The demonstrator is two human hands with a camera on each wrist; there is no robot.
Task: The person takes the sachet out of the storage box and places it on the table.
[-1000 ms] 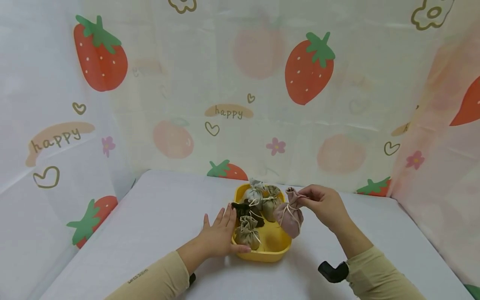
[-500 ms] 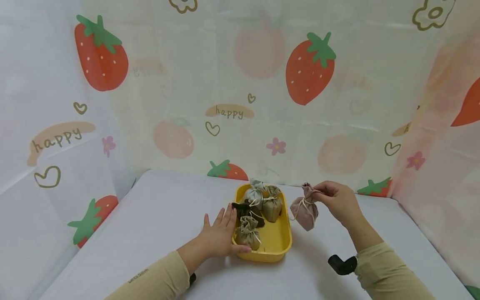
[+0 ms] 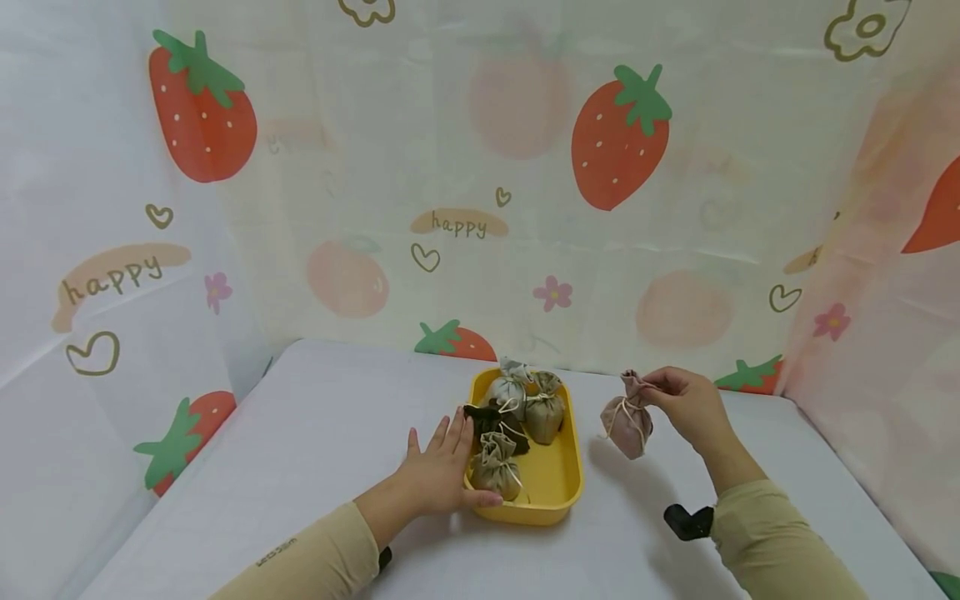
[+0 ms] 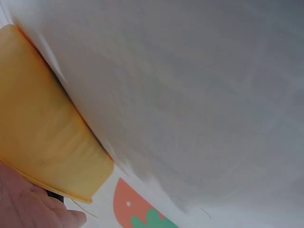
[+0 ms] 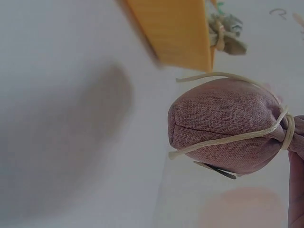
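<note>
1. Pink pouch point(image 3: 627, 426) is pinched by its gathered neck in the right hand point(image 3: 686, 406), hanging above the table at 3 o'clock of the yellow tray point(image 3: 564, 479).
2. Left hand point(image 3: 438, 473) is laid flat with fingers straight against the tray's 9 o'clock rim.
3. A slip could be caused by so light a pinch.

The head view looks forward and down from the near edge of the bench point(image 3: 300, 467) toward its far edge, taking in the whole surface, both forearms and the printed backdrop point(image 3: 480, 167) behind. The left wrist view sits very close to the bench surface, facing along it past the outer wall of the yellow tray point(image 4: 42, 137), with backdrop print at its lower edge. The right wrist view is equally close, looking across the bench at the pink pouch point(image 5: 228, 128) and the tray beyond. All three views share the tray; the head and right wrist views also share the pouch.
</note>
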